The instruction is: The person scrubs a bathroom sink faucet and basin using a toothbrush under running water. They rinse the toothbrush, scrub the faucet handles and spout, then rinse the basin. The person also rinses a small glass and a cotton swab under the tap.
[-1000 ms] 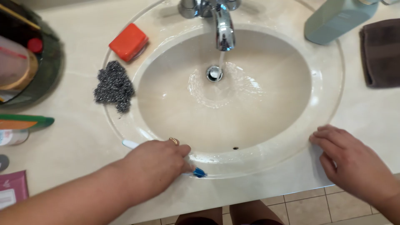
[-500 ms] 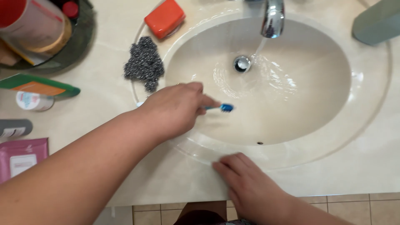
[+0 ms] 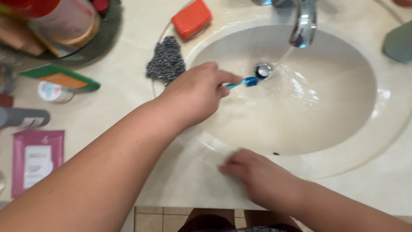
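The blue toothbrush [image 3: 241,81] is over the basin of the sink [image 3: 300,124], its head just beside the drain [image 3: 263,70] and near the running water from the tap [image 3: 304,25]. The left hand [image 3: 195,92] holds its handle closed in the fingers. The bristles seem not yet under the stream. The right hand [image 3: 255,172] rests flat, fingers spread, on the near rim. Compared with half a second ago, the brush has moved farther, toward the drain; the right hand stays almost in place.

The left hand [image 3: 195,94] reaches forward with fingers closed in a grip, while the right hand [image 3: 257,176] lies flat, palm down.
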